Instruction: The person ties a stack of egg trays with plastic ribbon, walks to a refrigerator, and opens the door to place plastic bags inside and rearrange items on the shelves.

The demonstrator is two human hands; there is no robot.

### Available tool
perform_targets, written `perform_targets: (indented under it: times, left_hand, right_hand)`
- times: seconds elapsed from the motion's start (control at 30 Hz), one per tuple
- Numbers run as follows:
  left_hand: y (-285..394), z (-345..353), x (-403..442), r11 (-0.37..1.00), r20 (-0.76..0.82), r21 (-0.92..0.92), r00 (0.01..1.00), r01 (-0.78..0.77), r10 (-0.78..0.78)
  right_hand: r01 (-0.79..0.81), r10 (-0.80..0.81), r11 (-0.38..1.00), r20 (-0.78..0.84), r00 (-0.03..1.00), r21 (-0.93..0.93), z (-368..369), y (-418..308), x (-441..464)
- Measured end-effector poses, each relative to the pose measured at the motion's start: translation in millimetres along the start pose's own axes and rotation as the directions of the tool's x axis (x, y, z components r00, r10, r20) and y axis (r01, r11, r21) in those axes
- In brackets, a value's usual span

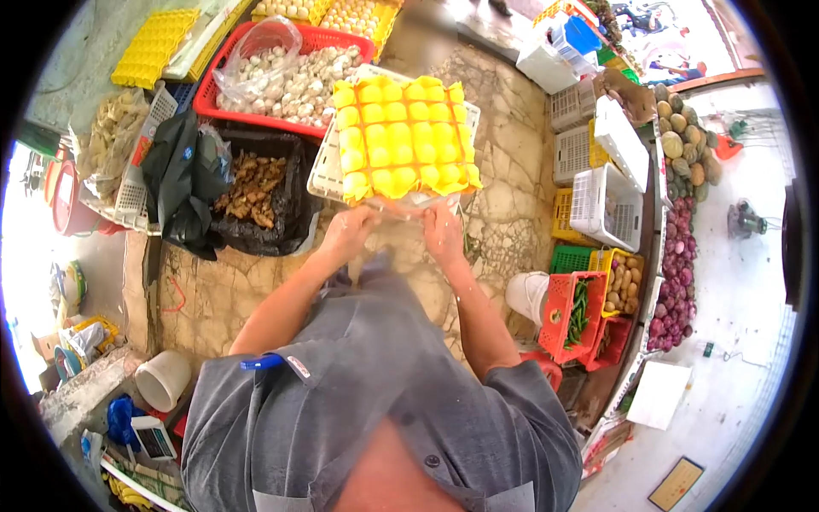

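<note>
Grey shirt cloth [367, 367] fills the foreground nearest the camera, with a blue clip [262, 363] and a small pale tag [299, 366] on its left side; the marks on the tag are too small to read. Beyond it, both forearms reach forward to the near edge of a yellow egg tray [408, 136]. The left hand [345, 232] has its fingers curled in and closed on one end of a see-through strip [399, 207], seemingly plastic; the right hand [442, 230] pinches the other end likewise, the two hands well apart and the strip running crosswise between them, just at the tray's near edge. The tray lies bumps up, flat on a white perforated crate [324, 173], straight ahead of the person. It is nearly square, so a long axis is hard to name; its sides run away from the person, the far end slanting slightly left. Orange-brown lines cross between its bumps. To the left are a red basket [205, 101] of garlic [294, 90] and ginger [252, 189] in black plastic; to the right, green peppers [578, 314] in a red crate [556, 316]. Lettering on the tan plaque [676, 484] at lower right is illegible.
</note>
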State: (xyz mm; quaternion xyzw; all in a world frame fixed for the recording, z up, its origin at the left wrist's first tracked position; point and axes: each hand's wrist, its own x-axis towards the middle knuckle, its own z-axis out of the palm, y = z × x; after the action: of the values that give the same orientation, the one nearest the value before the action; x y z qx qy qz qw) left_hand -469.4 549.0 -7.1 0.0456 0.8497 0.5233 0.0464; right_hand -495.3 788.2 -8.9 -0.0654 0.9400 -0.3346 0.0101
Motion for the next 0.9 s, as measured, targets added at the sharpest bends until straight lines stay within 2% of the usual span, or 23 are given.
perform_targets:
  times: [0.03, 0.07, 0.17, 0.27, 0.3, 0.4, 0.53, 0.57, 0.67, 0.77, 0.87, 0.9]
  left_hand:
    - [8.2, -10.2, -0.3, 1.0, 0.076, 0.019, 0.997, 0.015, -0.017]
    - [15.8, -17.6, -0.3, 0.999, 0.152, 0.041, 0.988, 0.027, -0.032]
    - [28.0, -21.2, 6.6, 0.942, -0.089, 0.186, 0.95, -0.28, 0.3]
    - [63.6, -20.8, 24.0, 0.801, 0.07, 0.292, 0.847, -0.523, 0.528]
    - [58.8, -7.2, 25.0, 0.859, 0.188, 0.291, 0.906, -0.42, 0.379]
    - [56.1, 4.7, 33.0, 0.705, 0.204, 0.429, 0.822, -0.564, 0.533]
    - [57.8, 1.5, 38.7, 0.715, 0.266, 0.418, 0.828, -0.561, 0.494]
    - [47.4, 5.1, 44.1, 0.703, 0.313, 0.456, 0.838, -0.546, 0.447]
    - [36.7, 12.3, 45.9, 0.663, 0.326, 0.507, 0.835, -0.551, 0.444]
    - [31.0, 12.5, 48.1, 0.588, 0.354, 0.573, 0.82, -0.57, 0.45]
    - [36.4, 10.5, 47.0, 0.599, 0.343, 0.568, 0.824, -0.564, 0.45]
    - [38.1, 9.8, 47.0, 0.566, 0.35, 0.608, 0.828, -0.557, 0.439]
  right_hand:
    - [-0.043, 0.042, 0.999, 0.037, 0.998, 0.025, -2.3, -3.3, -4.0]
    - [0.014, -0.014, 1.0, 0.073, 0.997, 0.003, -6.0, -7.9, -8.1]
    - [0.185, -0.177, 0.979, 0.1, 0.979, -0.08, -10.3, -18.2, -15.1]
    - [0.285, -0.197, 0.902, 0.279, 0.94, -0.323, 13.4, -0.7, -6.8]
    - [0.254, -0.174, 0.916, 0.261, 0.949, -0.311, 4.5, -10.5, -8.1]
    - [0.196, -0.13, 0.935, 0.23, 0.964, -0.294, -14.1, -28.8, -12.0]
    - [0.198, -0.123, 0.901, 0.209, 0.97, -0.386, -18.5, -42.8, -14.6]
    - [0.206, -0.13, 0.884, 0.203, 0.971, -0.42, -21.1, -45.9, -13.8]
    - [0.18, -0.103, 0.867, 0.186, 0.977, -0.464, -15.9, -39.6, -23.9]
    - [0.207, -0.164, 0.896, 0.141, 0.976, -0.393, 8.2, -3.4, -42.2]
    - [0.132, -0.039, 0.893, 0.219, 0.975, -0.43, -23.0, -47.9, -33.0]
    - [0.139, -0.038, 0.886, 0.23, 0.973, -0.443, -21.8, -48.5, -29.6]
